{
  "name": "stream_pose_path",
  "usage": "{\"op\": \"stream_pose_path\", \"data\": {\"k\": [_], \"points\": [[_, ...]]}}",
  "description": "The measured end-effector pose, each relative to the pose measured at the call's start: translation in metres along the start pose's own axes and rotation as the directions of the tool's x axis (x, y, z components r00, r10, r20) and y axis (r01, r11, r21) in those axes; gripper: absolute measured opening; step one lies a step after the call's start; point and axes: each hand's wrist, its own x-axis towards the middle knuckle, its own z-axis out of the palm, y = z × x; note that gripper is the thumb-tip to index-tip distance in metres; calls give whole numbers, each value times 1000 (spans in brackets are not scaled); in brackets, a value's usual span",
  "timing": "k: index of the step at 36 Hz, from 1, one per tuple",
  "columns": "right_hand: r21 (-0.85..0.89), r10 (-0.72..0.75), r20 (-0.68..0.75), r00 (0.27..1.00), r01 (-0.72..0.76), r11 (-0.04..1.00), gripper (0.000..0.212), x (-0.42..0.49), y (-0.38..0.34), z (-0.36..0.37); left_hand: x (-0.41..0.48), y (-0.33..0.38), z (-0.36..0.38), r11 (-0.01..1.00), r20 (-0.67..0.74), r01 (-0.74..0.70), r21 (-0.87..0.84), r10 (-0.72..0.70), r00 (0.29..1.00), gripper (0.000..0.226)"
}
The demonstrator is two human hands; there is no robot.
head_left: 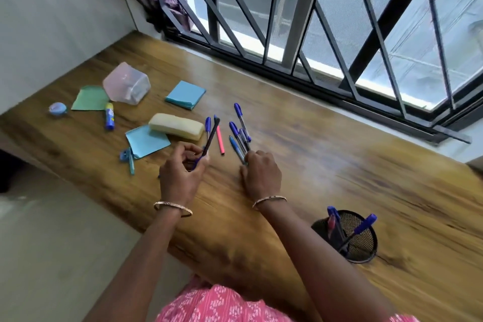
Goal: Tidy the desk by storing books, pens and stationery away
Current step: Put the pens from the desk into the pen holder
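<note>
Seemingly mid-gather, a person leaned over a wooden desk [326, 154] beside a barred window. Their left hand [180, 175] was lifted and pinched around a couple of pens [210, 136], tips fanned upward, probably to keep them bunched for carrying. Their right hand [262, 172] lay low on the desk, fingers closed over a cluster of blue pens [239, 136], as if raking them together. One pink pen [220, 140] lay loose between the hands. A black mesh pen holder [347, 236], already holding some pens, stood near the right forearm, likely the destination. Sticky notes [185, 94], a glue stick [109, 119] and a pale case [176, 127] waited further left.
</note>
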Motion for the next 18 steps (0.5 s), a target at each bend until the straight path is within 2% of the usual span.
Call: {"op": "stream_pose_path", "data": {"k": [3,8,10,13,18], "points": [[-18,24,-12,1000,-24,1000,13,0,-1,0,1,2,0,996,12,22,-86,-21,1000,23],[-10,47,-1,999,-47,999,18,-9,-1,-8,2,6,4,932,81,129,-339,-108,991,26],[37,80,8,997,-80,996,22,-16,-2,-16,1,8,6,887,95,165,-430,-137,986,28],[153,141,-66,988,-129,980,20,-30,-5,-35,0,15,5,820,98,204,-534,-179,979,27],[355,183,-156,971,-118,927,14,-59,-1,-87,-2,36,-1,712,134,244,-659,-208,969,24]]}}
